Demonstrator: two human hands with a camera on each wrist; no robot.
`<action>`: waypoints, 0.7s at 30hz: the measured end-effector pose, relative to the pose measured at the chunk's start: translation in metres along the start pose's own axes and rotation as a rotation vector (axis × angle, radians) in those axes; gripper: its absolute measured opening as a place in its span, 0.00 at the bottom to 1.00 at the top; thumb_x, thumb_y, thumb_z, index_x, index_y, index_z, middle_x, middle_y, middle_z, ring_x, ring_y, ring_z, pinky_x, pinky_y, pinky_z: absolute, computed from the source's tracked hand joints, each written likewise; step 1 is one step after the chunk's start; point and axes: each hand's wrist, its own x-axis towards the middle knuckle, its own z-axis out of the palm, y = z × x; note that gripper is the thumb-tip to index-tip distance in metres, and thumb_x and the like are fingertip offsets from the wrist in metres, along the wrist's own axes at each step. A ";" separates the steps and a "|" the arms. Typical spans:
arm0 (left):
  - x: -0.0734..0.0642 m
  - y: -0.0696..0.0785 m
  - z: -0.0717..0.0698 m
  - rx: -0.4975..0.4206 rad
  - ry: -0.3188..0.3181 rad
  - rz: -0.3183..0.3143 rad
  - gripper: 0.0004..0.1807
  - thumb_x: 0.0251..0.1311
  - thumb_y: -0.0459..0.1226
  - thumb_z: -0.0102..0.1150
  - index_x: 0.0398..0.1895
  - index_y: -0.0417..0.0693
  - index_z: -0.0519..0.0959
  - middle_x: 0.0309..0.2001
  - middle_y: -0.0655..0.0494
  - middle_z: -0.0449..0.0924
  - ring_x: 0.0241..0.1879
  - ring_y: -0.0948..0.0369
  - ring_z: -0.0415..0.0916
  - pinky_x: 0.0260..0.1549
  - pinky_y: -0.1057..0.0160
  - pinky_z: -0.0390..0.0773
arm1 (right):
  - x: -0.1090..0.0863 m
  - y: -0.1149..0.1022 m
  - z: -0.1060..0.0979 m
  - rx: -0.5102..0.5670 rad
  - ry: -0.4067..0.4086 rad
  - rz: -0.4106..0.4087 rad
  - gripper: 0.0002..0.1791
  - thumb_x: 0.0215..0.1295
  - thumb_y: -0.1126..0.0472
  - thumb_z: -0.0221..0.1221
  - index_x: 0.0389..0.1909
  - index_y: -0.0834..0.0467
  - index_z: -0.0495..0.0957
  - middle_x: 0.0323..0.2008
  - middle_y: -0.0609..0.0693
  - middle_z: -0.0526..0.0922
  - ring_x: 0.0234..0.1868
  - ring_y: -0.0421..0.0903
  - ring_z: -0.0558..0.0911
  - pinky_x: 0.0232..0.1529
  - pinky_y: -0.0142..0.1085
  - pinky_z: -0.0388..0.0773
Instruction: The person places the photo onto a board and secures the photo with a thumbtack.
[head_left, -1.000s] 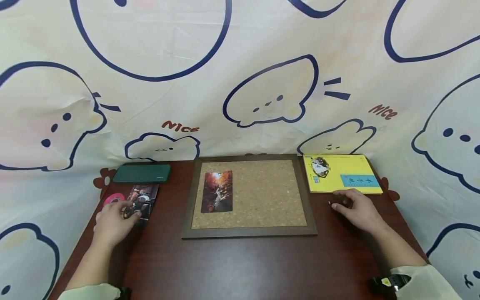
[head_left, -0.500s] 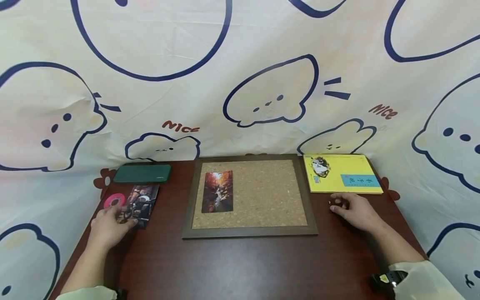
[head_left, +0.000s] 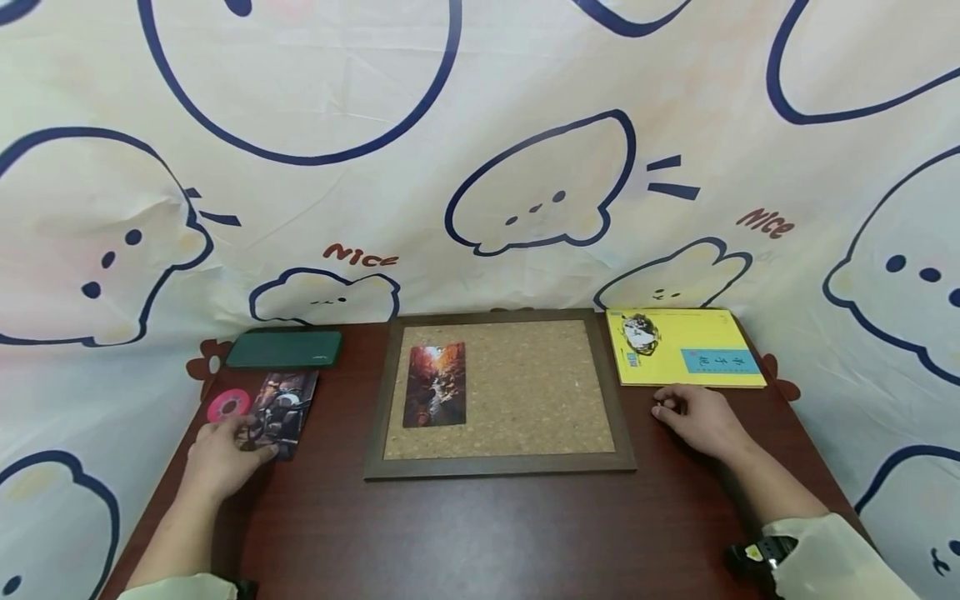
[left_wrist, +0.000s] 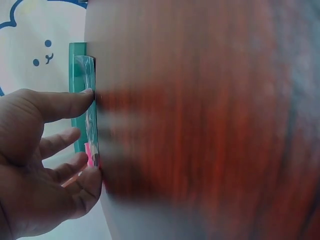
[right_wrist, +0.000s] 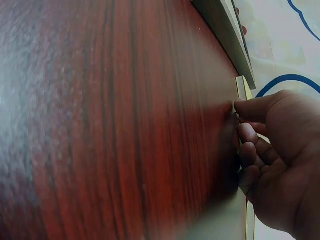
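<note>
My left hand (head_left: pixel 223 457) lies on the dark wooden table (head_left: pixel 487 533) at the left. Its fingertips touch the near edge of a dark photo card (head_left: pixel 285 402). In the left wrist view the thumb and a fingertip meet that card (left_wrist: pixel 91 112) edge-on, with the fingers fairly straight. My right hand (head_left: pixel 696 418) rests at the right of a cork board (head_left: pixel 498 465). Its fingers are curled, and the thumb and forefinger pinch a tiny pale pin (head_left: pixel 657 409), also seen in the right wrist view as a small pin (right_wrist: pixel 236 116). An autumn-coloured photo (head_left: pixel 435 385) lies on the cork at the left.
A green case (head_left: pixel 285 347) lies at the back left, with a pink disc (head_left: pixel 228 405) beside the dark card. A yellow book (head_left: pixel 686 346) sits at the back right, just beyond my right hand. A cartoon-printed cloth hangs behind and around the table.
My left hand has slid back toward me along the card, uncovering the pink disc. My right hand has drawn slightly left and its fingers have curled in more.
</note>
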 end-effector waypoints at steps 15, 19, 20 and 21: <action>0.002 0.004 -0.001 -0.025 -0.059 -0.010 0.51 0.56 0.46 0.75 0.75 0.29 0.59 0.63 0.17 0.59 0.59 0.24 0.55 0.51 0.24 0.67 | -0.004 0.001 -0.001 0.027 0.028 0.026 0.07 0.73 0.60 0.63 0.46 0.55 0.87 0.36 0.49 0.85 0.31 0.46 0.76 0.34 0.42 0.73; 0.003 0.006 0.001 -0.072 -0.076 0.007 0.53 0.54 0.41 0.76 0.77 0.29 0.56 0.64 0.18 0.59 0.60 0.24 0.55 0.53 0.24 0.66 | -0.005 0.000 -0.002 0.028 0.031 0.039 0.08 0.73 0.58 0.63 0.47 0.55 0.86 0.37 0.49 0.85 0.32 0.47 0.75 0.34 0.42 0.72; 0.004 0.006 0.001 -0.078 -0.080 0.013 0.54 0.53 0.40 0.76 0.77 0.29 0.55 0.64 0.18 0.59 0.60 0.24 0.57 0.54 0.24 0.65 | -0.006 -0.001 -0.002 0.027 0.033 0.043 0.08 0.73 0.58 0.63 0.47 0.55 0.86 0.38 0.50 0.85 0.32 0.47 0.75 0.34 0.42 0.72; 0.004 0.007 0.002 -0.087 -0.086 0.016 0.55 0.53 0.39 0.76 0.78 0.30 0.54 0.64 0.18 0.59 0.60 0.25 0.58 0.55 0.24 0.65 | -0.006 -0.001 -0.002 0.026 0.037 0.048 0.08 0.73 0.58 0.63 0.47 0.55 0.86 0.39 0.51 0.86 0.33 0.48 0.75 0.35 0.42 0.72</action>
